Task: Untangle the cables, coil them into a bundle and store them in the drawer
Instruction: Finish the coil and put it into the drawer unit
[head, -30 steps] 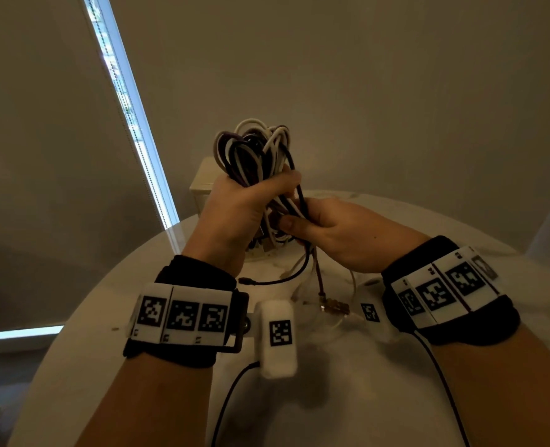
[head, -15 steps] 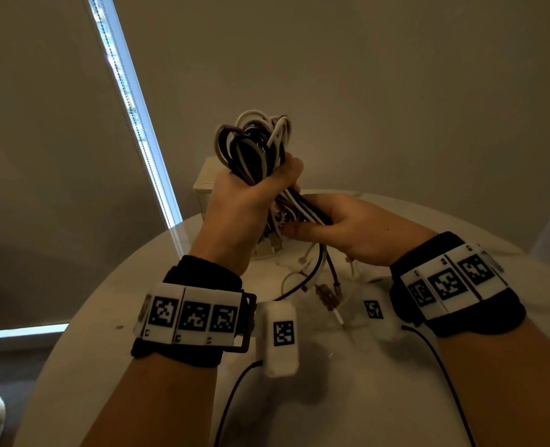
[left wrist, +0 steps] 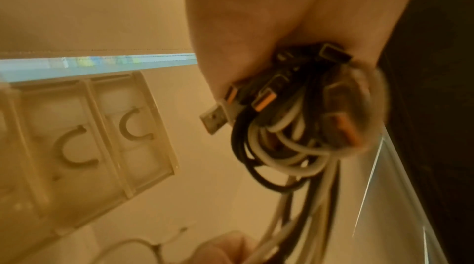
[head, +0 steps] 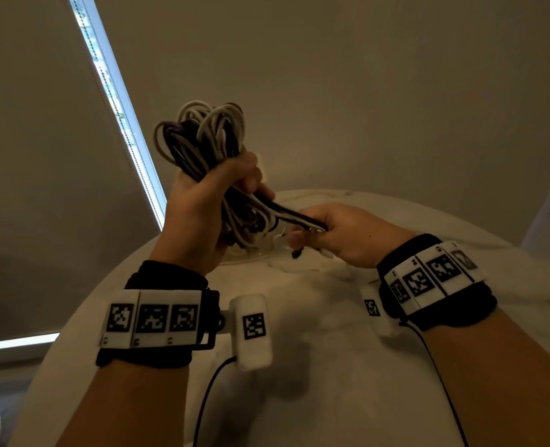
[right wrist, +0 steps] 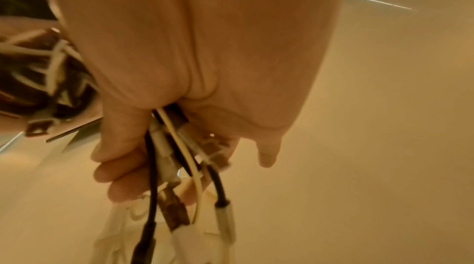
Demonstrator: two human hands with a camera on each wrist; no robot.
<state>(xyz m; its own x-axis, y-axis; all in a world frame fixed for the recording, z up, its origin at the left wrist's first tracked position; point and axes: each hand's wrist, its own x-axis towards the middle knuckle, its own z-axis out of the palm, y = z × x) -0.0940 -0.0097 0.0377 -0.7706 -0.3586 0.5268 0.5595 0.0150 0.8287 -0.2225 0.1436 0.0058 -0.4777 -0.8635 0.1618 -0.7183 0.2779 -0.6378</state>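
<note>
Black and white cables (head: 202, 146), light and limp, sit coiled above the bench (head: 315, 366) in the clenched left hand (head: 202, 214), while the right hand (head: 344, 233) grips their loose ends, the best hold.

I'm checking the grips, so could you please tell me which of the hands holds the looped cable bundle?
The left hand grips the looped cable bundle; the right hand holds only the loose cable ends.
</note>
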